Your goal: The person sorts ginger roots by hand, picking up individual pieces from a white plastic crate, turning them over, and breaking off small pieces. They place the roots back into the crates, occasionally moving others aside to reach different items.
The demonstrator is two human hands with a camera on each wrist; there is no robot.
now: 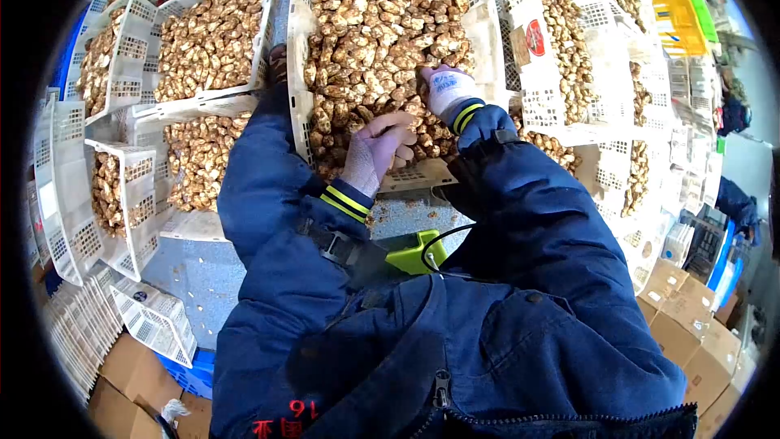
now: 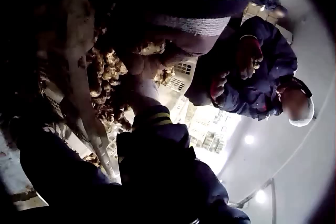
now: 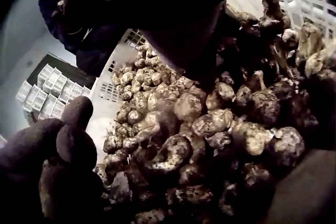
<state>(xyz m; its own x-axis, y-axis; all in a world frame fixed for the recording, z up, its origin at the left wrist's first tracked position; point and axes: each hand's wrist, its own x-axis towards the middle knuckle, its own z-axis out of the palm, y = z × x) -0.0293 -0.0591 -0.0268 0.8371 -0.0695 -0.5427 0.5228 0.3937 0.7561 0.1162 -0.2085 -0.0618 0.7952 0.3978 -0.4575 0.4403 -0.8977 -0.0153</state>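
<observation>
A white slotted crate [image 1: 296, 57] in front of me is heaped with brown mushrooms [image 1: 374, 24]. My left hand [image 1: 390, 142], in a greyish glove, lies at the crate's near end with its fingers curled over a few mushrooms. In the left wrist view a mushroom [image 2: 149, 48] shows against that hand's palm [image 2: 163, 58]. My right hand [image 1: 443, 85], in a white glove, is dug into the pile a little farther in, with its fingers hidden among the mushrooms. The right wrist view shows the pile [image 3: 210, 124] close up and my left hand's curled fingers [image 3: 63, 155] at the lower left.
More white crates of mushrooms stand at the left [image 1: 207, 41] and right [image 1: 569, 49]. Empty crates [image 1: 154, 321] and cardboard boxes [image 1: 691, 317] sit lower down. A yellow crate [image 1: 674, 16] is at the far right. A green object [image 1: 414, 252] lies by my chest. Another person in blue [image 2: 257, 77] is nearby.
</observation>
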